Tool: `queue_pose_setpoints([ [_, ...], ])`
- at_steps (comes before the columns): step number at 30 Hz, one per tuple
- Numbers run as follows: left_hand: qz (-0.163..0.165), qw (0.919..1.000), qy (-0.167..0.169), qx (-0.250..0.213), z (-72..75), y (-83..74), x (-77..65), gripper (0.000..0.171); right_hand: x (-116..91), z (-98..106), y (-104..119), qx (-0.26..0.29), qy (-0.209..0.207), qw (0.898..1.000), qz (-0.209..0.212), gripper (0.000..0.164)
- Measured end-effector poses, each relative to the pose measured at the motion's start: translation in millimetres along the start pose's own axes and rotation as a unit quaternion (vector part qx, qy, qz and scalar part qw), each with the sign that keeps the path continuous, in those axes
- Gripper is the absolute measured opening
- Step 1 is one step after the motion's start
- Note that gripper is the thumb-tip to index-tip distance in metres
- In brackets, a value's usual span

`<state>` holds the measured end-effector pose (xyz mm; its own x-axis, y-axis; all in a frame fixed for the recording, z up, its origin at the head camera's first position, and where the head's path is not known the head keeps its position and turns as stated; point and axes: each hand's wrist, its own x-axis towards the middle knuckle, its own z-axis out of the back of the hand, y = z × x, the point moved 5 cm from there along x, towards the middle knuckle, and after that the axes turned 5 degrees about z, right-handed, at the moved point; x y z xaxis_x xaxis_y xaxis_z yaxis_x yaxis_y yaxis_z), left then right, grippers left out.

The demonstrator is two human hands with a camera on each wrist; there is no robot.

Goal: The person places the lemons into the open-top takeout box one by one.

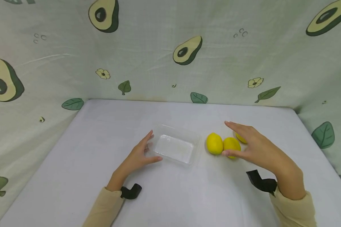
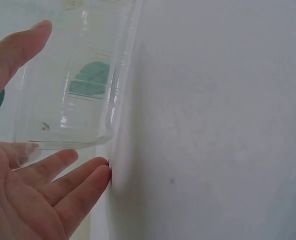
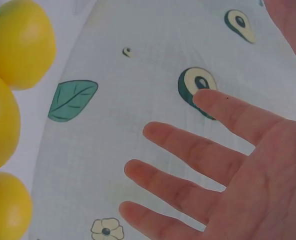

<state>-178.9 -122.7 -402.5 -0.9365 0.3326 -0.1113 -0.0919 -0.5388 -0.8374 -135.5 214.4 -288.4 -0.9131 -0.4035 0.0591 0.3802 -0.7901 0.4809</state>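
A clear plastic container (image 1: 174, 148), rectangular with nothing in it, sits on the white table. At its left end is my left hand (image 1: 137, 157), thumb and fingers spread apart; the left wrist view shows the fingers (image 2: 82, 192) close by the container's corner, and I cannot tell whether they touch it. To the right of the container lie several yellow lemon-like fruits (image 1: 214, 143), one showing a green stem spot in the right wrist view. Over them hovers my right hand (image 1: 255, 146), its fingers (image 3: 188, 155) straight and spread, holding nothing. It partly hides the farther fruits.
The white tabletop (image 1: 170, 198) extends in front of and around the container. A cloth printed with avocados (image 1: 187, 50) and leaves hangs behind the table and along both sides. Black straps (image 1: 261, 182) show at both wrists.
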Motion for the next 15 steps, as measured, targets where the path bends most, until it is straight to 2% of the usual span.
queue_pose_setpoints([
  [10, -0.007, 0.9995, -0.03, 0.002, -6.8, -3.8, -4.5, 0.104, -2.8, 10.9, -20.1, 0.026, -0.01, 0.999, -0.034, 0.085],
  [15, 0.025, 0.9989, -0.04, -0.001, -10.8, -3.6, -8.6, 0.102, -7.0, 15.5, -33.0, 0.035, -0.015, 0.997, -0.064, 0.085],
])
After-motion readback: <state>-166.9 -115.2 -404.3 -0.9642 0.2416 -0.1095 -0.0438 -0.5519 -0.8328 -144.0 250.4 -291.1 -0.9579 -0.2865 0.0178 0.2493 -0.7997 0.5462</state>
